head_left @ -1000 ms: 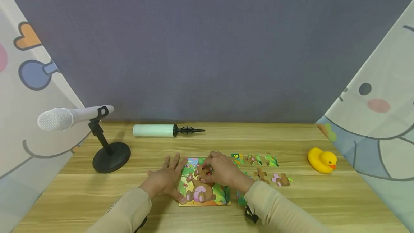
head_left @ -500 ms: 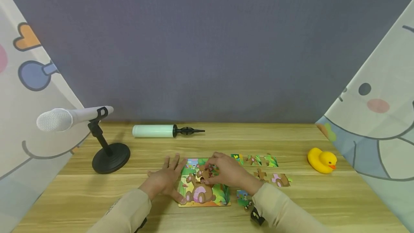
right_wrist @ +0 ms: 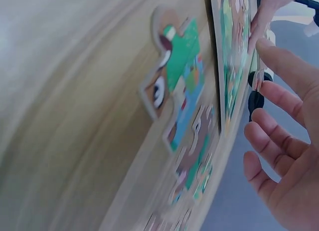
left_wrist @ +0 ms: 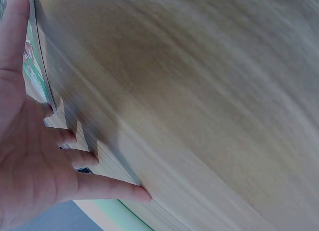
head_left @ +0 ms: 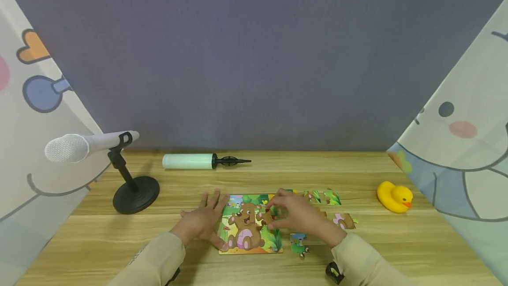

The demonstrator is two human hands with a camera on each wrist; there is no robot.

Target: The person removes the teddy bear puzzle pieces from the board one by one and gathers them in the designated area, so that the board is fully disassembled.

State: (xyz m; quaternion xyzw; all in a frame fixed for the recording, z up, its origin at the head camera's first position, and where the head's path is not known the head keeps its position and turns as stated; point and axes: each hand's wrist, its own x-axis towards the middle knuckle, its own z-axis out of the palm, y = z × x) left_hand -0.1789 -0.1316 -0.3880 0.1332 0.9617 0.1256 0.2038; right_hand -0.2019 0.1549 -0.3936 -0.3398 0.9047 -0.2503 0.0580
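A bear picture puzzle [head_left: 246, 235] lies on the wooden table in the head view. My left hand [head_left: 204, 220] is spread flat at its left edge, thumb on the board's lower left corner; the left wrist view shows the fingers [left_wrist: 114, 186] straight on the wood. Over the board's right side, my right hand [head_left: 297, 215] pinches a brown puzzle piece [head_left: 268, 216] between thumb and index finger. The right wrist view shows that piece [right_wrist: 258, 80] nearly edge-on, with the other fingers loosely bent. The hand hides part of the board's upper right.
Several loose puzzle pieces [head_left: 299, 243] lie right of the board, some partly behind my right hand. Farther right sits a yellow rubber duck [head_left: 394, 197]. A white hand pump [head_left: 188, 161] lies at the back; a microphone [head_left: 93, 142] on a black stand [head_left: 136, 194] is at left.
My right hand has moved right across the board with the pinched piece, leaving the bear's face uncovered. The left hand stays in place.
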